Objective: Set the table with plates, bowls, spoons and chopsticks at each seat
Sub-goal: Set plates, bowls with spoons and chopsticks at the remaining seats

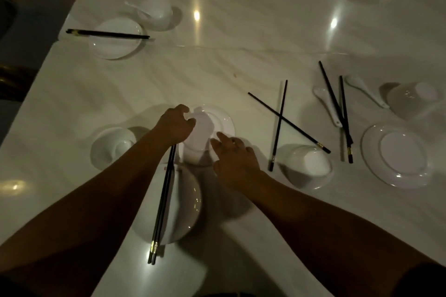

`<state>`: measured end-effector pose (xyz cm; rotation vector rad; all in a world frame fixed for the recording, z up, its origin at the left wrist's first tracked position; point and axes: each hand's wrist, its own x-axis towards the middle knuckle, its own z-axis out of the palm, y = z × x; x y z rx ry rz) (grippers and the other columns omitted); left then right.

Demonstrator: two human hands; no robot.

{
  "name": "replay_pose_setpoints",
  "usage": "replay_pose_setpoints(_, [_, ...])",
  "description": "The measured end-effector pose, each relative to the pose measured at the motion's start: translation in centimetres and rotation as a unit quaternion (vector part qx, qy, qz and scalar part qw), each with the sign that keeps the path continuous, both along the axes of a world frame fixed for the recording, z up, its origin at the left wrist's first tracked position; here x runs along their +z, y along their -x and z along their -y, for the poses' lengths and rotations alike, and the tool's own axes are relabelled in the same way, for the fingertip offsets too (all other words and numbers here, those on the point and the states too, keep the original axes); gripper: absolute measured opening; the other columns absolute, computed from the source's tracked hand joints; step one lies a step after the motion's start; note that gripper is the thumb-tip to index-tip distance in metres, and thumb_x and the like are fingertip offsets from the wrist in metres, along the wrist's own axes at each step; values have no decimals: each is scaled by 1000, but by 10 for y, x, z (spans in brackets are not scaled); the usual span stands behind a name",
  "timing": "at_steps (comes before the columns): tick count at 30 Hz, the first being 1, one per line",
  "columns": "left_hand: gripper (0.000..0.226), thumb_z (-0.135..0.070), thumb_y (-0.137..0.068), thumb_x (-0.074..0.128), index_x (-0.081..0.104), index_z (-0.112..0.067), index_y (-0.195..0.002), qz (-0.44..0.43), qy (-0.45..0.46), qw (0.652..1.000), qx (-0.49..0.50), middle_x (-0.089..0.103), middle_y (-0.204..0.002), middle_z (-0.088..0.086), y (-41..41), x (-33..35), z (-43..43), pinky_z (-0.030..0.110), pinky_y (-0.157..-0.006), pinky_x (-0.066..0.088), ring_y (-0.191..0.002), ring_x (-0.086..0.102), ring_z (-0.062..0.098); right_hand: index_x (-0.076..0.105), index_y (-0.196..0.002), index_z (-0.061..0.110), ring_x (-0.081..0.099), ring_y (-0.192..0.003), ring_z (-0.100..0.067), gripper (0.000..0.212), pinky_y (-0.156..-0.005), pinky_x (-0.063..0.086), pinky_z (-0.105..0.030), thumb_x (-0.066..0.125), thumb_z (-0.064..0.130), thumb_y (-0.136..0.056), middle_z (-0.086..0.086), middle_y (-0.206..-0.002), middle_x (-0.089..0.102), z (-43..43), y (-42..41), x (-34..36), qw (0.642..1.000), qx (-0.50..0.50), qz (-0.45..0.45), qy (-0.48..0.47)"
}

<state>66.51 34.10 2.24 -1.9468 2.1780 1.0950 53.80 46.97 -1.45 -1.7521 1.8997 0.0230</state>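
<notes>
Dim room; glossy white table [241,67] with patches of lamp glare.

Nearest me is the near plate [188,200], with a chopstick pair [162,202] laid across it. The pair's long axis runs near to far and leans slightly right. Its far tips vanish under my left wrist, so I cannot tell whether that hand touches them.

Just beyond is my left hand [174,124], fingers curled round the left side of the bowl [199,137]. The bowl sits tilted on the small plate [226,120], between my two hands. Its long axis appears to run near to far. Blur and shadow stop me telling whether the mouth or the foot faces me.

My right hand [235,159] is close on the bowl's right. Its fingers are fairly straight and spread, the index tip is at the bowl's wall, and it holds nothing.

Judgement: the left hand has the grip and the right only steadies. Righting the bowl turns on that near-far axis, dead ahead of both wrists.

Left of the hands is a bowl with spoon [108,149]. To the right, an upturned bowl [306,166] and crossed chopsticks [280,123] lie loose.

Far left, a plate [113,48] has chopsticks across it. The settings at the far edge are cut off by the frame.
</notes>
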Motion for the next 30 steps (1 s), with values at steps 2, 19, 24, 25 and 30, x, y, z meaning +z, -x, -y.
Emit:
replay_pose_setpoints(2, [44,-28,-92,52,45,-11,-133,13,-1,1000,-5,52,-132,17,5,-5,0,31,-92,40,-116,53,32,9,-151,25,9,-146,-31,72,-116,15,-51,49,39,-92,3,-161,2,2,11,-2,1000,-3,-4,-20])
replay_pose_setpoints(19, [49,-34,-91,48,37,-16,-136,-18,-77,992,95,42,-134,20,56,-34,16,49,-101,42,-116,48,39,39,-140,21,39,-129,-26,48,-107,32,-36,50,24,-94,-6,-143,40,29,52,-12,967,-238,95,12])
replay_pose_setpoints(24, [47,-30,-92,49,41,-12,-135,-133,-175,960,176,52,-125,13,47,-29,28,44,-93,49,-104,54,30,39,-140,22,40,-129,-29,47,-107,35,-40,46,23,-94,-6,-143,39,29,50,-15,963,-250,97,9])
replay_pose_setpoints(25, [43,-28,-94,48,45,-9,-132,-149,-192,954,176,55,-119,13,46,-28,28,42,-87,50,-97,55,28,39,-140,22,40,-128,-29,47,-106,35,-40,46,22,-93,-6,-143,39,29,49,-14,963,-251,94,10])
replay_pose_setpoints(30, [40,-23,-97,49,44,-6,-132,-225,-260,916,208,51,-115,13,36,-9,20,46,-71,49,-92,53,30,38,-143,19,40,-132,-27,48,-112,34,-37,44,17,-95,-9,-147,39,25,51,-6,957,-260,132,16])
